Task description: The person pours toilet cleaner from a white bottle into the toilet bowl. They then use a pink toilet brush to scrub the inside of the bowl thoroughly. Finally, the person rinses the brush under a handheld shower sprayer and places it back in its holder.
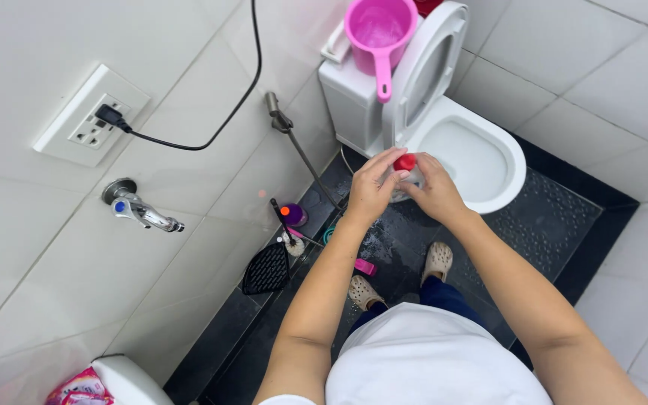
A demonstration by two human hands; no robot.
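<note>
At frame centre, the left hand (370, 189) and right hand (435, 191) curl their fingers around a small clear bottle (405, 180), pinching its red cap (405, 161). A glossy white toilet bowl (515, 161) sits just behind; a crinkled pink packet (78, 390) lies lower left.

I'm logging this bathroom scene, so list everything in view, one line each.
Bottle: one, clear with red cap, held in both hands above the toilet.
Toilet: one, white, lid up.
Dipper: one, pink, on the tank.
Tap: one, chrome, left wall.
Socket: one, white, black cable plugged in.
Spray hose: one, grey, by the tank.
Swatter-like tool: one, black, floor.
Left hand: on the bottle.
Right hand: on the bottle.
</note>
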